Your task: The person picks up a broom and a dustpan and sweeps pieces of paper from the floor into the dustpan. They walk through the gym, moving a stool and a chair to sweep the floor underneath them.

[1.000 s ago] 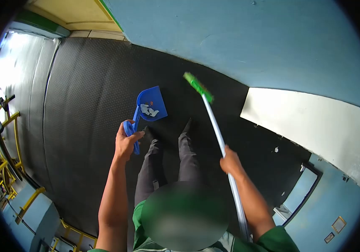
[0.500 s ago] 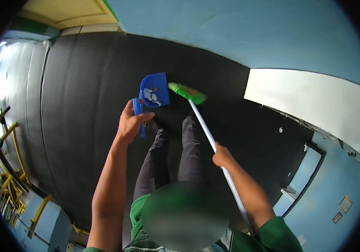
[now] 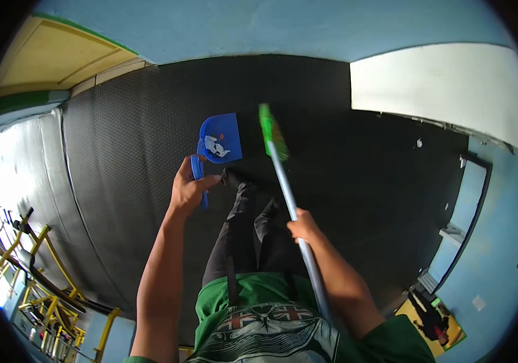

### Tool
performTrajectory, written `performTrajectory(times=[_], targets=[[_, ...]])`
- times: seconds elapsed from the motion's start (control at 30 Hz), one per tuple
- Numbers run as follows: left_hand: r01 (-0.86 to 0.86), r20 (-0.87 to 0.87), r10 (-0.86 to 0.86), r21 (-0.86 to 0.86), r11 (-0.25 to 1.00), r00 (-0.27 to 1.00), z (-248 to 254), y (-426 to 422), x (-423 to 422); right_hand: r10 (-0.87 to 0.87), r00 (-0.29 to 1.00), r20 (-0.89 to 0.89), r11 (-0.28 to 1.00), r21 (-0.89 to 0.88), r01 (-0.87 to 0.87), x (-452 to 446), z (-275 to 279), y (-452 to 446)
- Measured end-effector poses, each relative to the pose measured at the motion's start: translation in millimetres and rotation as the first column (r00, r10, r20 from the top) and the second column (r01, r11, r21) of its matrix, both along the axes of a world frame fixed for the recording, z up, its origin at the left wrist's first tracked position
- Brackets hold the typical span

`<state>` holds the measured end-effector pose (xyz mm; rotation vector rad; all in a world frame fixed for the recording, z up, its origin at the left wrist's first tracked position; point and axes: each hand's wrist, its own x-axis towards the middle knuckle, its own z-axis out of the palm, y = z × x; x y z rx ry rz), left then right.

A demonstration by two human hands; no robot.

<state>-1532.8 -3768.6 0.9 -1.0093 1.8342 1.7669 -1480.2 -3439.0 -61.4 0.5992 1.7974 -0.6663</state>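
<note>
A blue dustpan (image 3: 230, 130) is at floor level ahead of me, its open edge facing right. Crumpled white scraps (image 3: 216, 146) and a small orange bit lie in its pan. My left hand (image 3: 187, 189) is closed round the dustpan's upright handle, thumb pointing right. In my right hand (image 3: 305, 226) is the pale shaft of a broom (image 3: 285, 184), which slants from the floor back past my right side. The broom's green head (image 3: 267, 124) is right of the dustpan, apart from it and slightly blurred; I cannot tell whether its bristles touch the floor.
Black textured matting (image 3: 132, 157) covers the floor. White scraps (image 3: 419, 143) lie farther right, near a white panel (image 3: 428, 78). Yellow-framed equipment (image 3: 47, 302) stands at the left. A person (image 3: 433, 323) appears at the lower right. Blue walls border the floor.
The broom head has swung leftward and turned more upright, and my right hand has shifted left with the shaft. My view has turned; my feet have moved. The dustpan stays in my left hand.
</note>
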Motion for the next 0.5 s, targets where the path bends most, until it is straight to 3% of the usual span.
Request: performTrajectory(times=[0.1,0.2,0.3,0.4,0.43,0.5], targets=[[-0.019,0.017,0.018,0.008,1.0,1.0,-2.7,5.2,-1.2,0.156,0.987,0.037,0.986,-0.062,-0.153,5.4,7.3,-41.8],[-0.032,0.019,0.032,0.021,0.999,0.999,-10.2,2.6,-2.9,0.045,0.999,-0.015,0.981,-0.186,-0.047,20.2,49.9,-32.5],[-0.037,0.025,0.036,0.04,0.998,0.999,-8.4,-1.1,1.6,-0.037,0.998,0.06,0.991,-0.124,0.044,37.3,94.1,10.1],[-0.035,-0.015,0.036,0.044,0.998,0.999,-1.9,-10.0,7.8,0.072,0.983,-0.168,0.992,0.118,-0.052,85.0,107.3,69.9],[-0.024,-0.022,0.025,0.046,0.999,0.999,-2.5,-15.6,10.3,0.062,0.983,-0.175,0.992,0.12,-0.041,105.7,97.5,94.5],[-0.001,0.011,0.0,0.115,0.993,1.0,-5.5,-22.4,17.1,0.268,0.866,-0.422,0.952,0.251,-0.173,142.2,68.6,131.9]])
